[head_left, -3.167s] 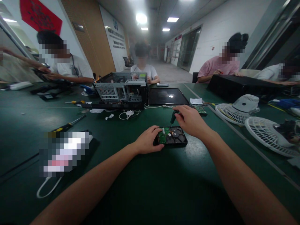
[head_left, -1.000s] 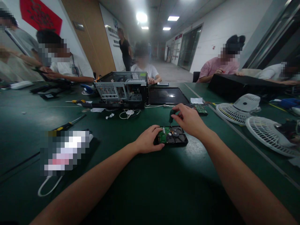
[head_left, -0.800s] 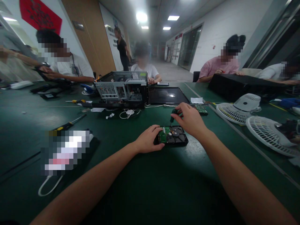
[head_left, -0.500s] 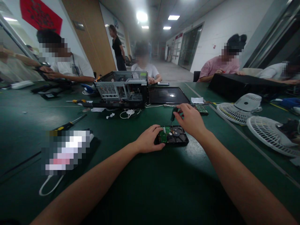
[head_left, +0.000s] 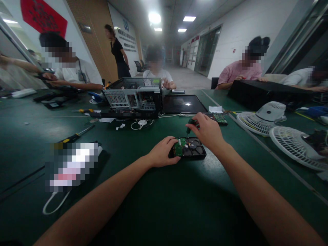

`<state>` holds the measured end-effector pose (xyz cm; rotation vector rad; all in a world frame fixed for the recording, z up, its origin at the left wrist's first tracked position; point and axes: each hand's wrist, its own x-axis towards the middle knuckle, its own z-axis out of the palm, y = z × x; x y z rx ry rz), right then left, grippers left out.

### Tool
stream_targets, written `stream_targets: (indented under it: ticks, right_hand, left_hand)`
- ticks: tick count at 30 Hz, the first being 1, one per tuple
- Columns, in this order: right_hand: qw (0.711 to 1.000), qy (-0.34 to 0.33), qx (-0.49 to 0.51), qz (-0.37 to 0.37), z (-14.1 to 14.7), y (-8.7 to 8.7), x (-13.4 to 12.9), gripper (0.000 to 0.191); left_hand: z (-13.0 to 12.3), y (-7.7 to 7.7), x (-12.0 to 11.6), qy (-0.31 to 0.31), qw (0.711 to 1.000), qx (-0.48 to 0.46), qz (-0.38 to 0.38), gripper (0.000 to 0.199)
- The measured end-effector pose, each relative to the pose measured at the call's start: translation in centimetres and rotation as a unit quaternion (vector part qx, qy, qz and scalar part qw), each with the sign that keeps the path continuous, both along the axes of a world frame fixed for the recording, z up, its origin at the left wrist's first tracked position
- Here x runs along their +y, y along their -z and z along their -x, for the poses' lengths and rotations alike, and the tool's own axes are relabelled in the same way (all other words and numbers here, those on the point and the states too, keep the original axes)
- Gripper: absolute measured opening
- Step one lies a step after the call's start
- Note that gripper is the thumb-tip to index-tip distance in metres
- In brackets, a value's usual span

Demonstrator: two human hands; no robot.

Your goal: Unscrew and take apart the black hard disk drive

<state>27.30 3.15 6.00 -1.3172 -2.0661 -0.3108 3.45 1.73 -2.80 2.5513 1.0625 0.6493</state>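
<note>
Drive (head_left: 196,150): lay flat on table (head_left: 159,198), well apart from case (head_left: 119,100) beyond and fan (head_left: 292,145) at right, the latter cut off. Left hand (head_left: 162,153): fingers gripped drive's left end, hiding that edge. Right hand (head_left: 207,130): fingers closed round screwdriver (head_left: 189,130); tip contact was unclear.

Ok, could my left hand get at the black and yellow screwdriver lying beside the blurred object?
Probably not while your left hand is holding the hard drive. If freed, likely yes: the black and yellow screwdriver has its shaft lying uncovered.
</note>
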Motion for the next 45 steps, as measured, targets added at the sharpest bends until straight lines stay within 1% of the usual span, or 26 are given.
stream_targets:
  ticks: [3, 7, 13, 18, 26, 33, 45]
  right_hand:
    - [1.000, 0.004, -0.011, -0.005, 0.2, -0.3, -0.4, 0.022]
    - [1.000, 0.015, -0.026, 0.003, 0.4, -0.5, -0.7, 0.018]
    - [1.000, 0.018, -0.008, 0.003, 0.2, -0.4, -0.2, 0.014]
    - [0.999, 0.040, -0.033, -0.003, 0.1, -0.6, -0.4, 0.015]
    - [0.997, 0.052, -0.054, 0.002, 0.2, -1.2, -0.8, 0.014]
    - [0.999, 0.023, -0.041, -0.002, 0.1, -1.0, -0.6, 0.011]
    - [0.999, -0.018, -0.032, 0.008, 0.3, -1.0, -0.9, 0.020]
  left_hand:
    - [0.0, -0.1, -0.1, 0.003, 1.000, -0.002, 0.001, 0.076]
    - [0.1, -0.2, -0.1, 0.003, 1.000, -0.004, 0.004, 0.075]
    - [0.1, -0.2, 0.0, 0.001, 1.000, -0.002, 0.016, 0.075]
    - [0.1, -0.1, 0.0, -0.001, 1.000, -0.002, 0.014, 0.075]
    - [0.0, -0.1, -0.1, 0.000, 1.000, -0.001, 0.013, 0.074]
    - [0.0, -0.1, 0.0, 0.006, 1.000, 0.000, 0.003, 0.073]
    - [0.0, -0.2, -0.1, 0.002, 1.000, 0.001, 0.005, 0.073]
